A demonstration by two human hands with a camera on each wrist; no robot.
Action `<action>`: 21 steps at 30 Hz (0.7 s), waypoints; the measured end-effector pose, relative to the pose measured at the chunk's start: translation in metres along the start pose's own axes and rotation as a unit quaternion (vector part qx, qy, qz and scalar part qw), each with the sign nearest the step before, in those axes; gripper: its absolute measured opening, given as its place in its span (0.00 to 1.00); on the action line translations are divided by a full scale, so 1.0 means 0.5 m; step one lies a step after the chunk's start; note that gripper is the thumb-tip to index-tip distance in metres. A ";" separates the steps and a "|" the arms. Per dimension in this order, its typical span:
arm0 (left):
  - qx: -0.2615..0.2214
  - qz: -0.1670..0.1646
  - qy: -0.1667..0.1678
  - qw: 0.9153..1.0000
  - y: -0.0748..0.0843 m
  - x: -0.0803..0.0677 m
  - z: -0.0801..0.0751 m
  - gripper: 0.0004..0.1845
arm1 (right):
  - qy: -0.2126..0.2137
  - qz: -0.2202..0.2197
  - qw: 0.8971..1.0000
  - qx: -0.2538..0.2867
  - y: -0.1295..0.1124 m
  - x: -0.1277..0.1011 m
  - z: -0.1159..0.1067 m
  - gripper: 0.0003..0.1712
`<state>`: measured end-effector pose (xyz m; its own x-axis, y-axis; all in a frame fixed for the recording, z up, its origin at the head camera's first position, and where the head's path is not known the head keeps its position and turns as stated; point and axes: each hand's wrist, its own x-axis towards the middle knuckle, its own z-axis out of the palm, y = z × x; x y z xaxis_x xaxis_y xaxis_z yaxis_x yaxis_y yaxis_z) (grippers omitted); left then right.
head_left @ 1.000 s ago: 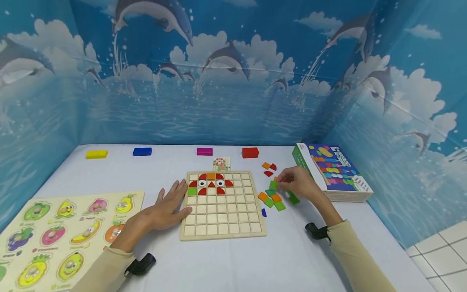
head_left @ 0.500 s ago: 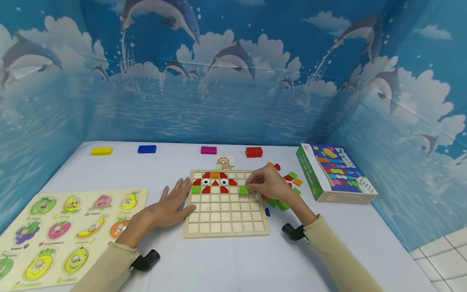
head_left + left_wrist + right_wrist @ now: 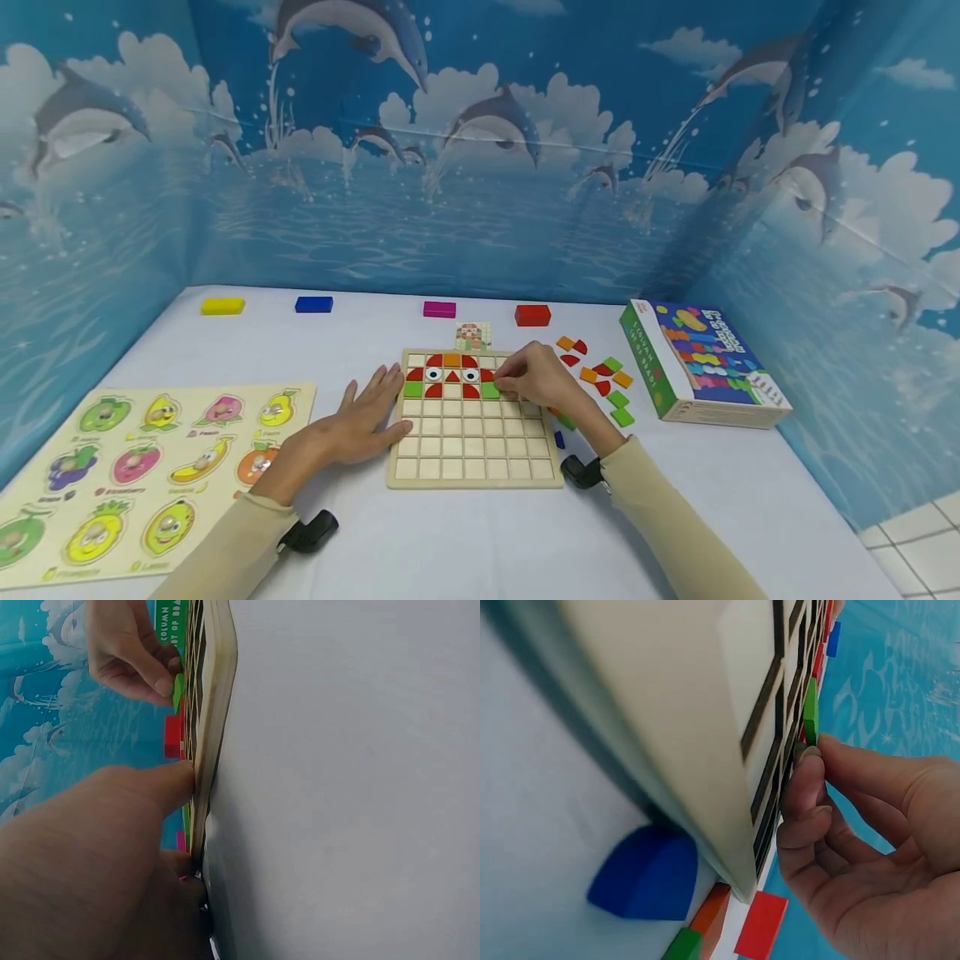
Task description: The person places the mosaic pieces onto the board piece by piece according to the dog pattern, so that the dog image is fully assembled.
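Note:
A wooden grid board (image 3: pixel 474 483) lies at the middle of the table, with red, orange, green and eye-patterned tiles in its upper rows. My right hand (image 3: pixel 536 377) is over the board's right side and pinches a green square tile (image 3: pixel 491 390) between thumb and fingertips. In the right wrist view that green tile (image 3: pixel 811 711) stands tilted at the grid, its lower end at the fingertips. My left hand (image 3: pixel 360 425) rests with fingers spread along the board's left edge, and its thumb (image 3: pixel 176 784) touches the rim in the left wrist view.
Loose tiles (image 3: pixel 617 398) lie right of the board, with a blue piece (image 3: pixel 559 439) by its edge. A pattern card (image 3: pixel 473 336) sits behind it. Yellow, blue, magenta and red blocks (image 3: pixel 532 315) line the back. A fruit puzzle (image 3: pixel 150 475) lies left, a box (image 3: pixel 705 362) right.
My right hand has gone from the loose tiles leftward onto the board, carrying the green tile to the row of the other green one. The left hand keeps its place on the board's edge.

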<state>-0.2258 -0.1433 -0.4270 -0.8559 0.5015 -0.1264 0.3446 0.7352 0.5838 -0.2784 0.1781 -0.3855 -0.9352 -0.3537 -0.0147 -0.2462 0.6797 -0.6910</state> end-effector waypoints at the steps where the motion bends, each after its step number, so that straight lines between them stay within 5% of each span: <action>1: 0.008 -0.005 -0.001 1.000 0.000 0.001 0.002 0.48 | 0.003 -0.002 1.000 -0.003 0.000 -0.001 -0.001 0.05; 11: 0.029 -0.021 -0.001 0.999 -0.010 0.009 0.007 0.47 | 0.000 0.018 1.000 -0.006 0.007 -0.002 -0.003 0.12; 21: 0.021 -0.018 -0.004 1.000 -0.007 0.009 0.006 0.48 | -0.015 -0.009 1.000 -0.025 0.012 -0.002 -0.009 0.09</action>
<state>-0.2299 -0.1425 -0.4320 -0.8645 0.4787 -0.1533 0.3305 0.7711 0.5441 -0.2801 0.1855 -0.3862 -0.9229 -0.3842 -0.0247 -0.2756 0.7041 -0.6544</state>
